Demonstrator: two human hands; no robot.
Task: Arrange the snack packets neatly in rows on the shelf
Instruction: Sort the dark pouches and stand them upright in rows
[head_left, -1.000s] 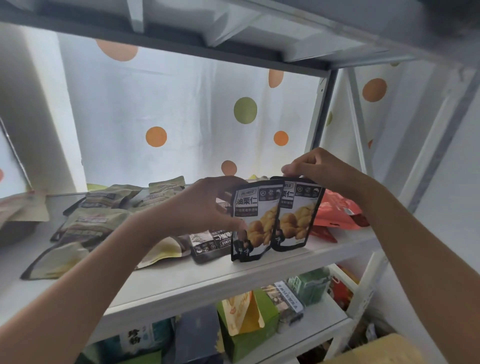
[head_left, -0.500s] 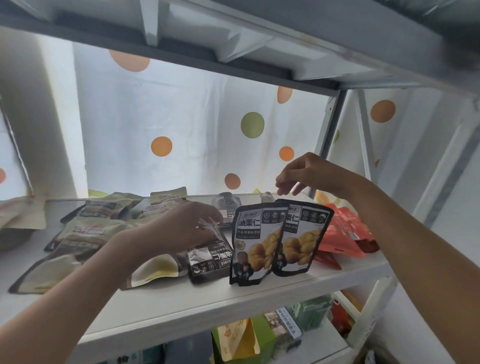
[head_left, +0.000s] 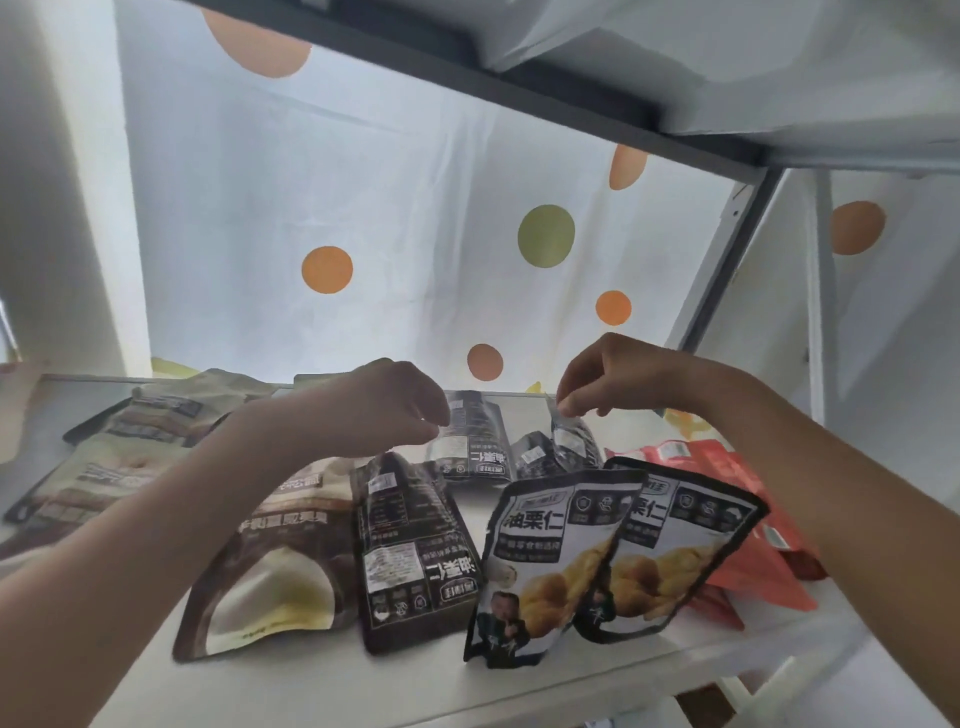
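Two black chestnut packets (head_left: 545, 561) (head_left: 680, 551) stand side by side, overlapping, near the front of the white shelf (head_left: 322, 680). Behind them, my left hand (head_left: 384, 410) has its fingers pinched at the left edge of a black packet (head_left: 472, 441) lying flat. My right hand (head_left: 618, 374) pinches the top corner of another black packet (head_left: 571, 441) at the back. A third black packet (head_left: 410, 556) lies back side up, left of the standing pair.
A brown and cream packet (head_left: 275, 566) lies under my left forearm. Several olive packets (head_left: 150, 421) are heaped at the left, red packets (head_left: 737, 478) at the right. A dotted white curtain (head_left: 415, 234) hangs behind. The upper shelf (head_left: 675, 62) is close overhead.
Both hands have let go of the two standing chestnut packets and reached back to the black packets behind them. The view has moved closer to the shelf.
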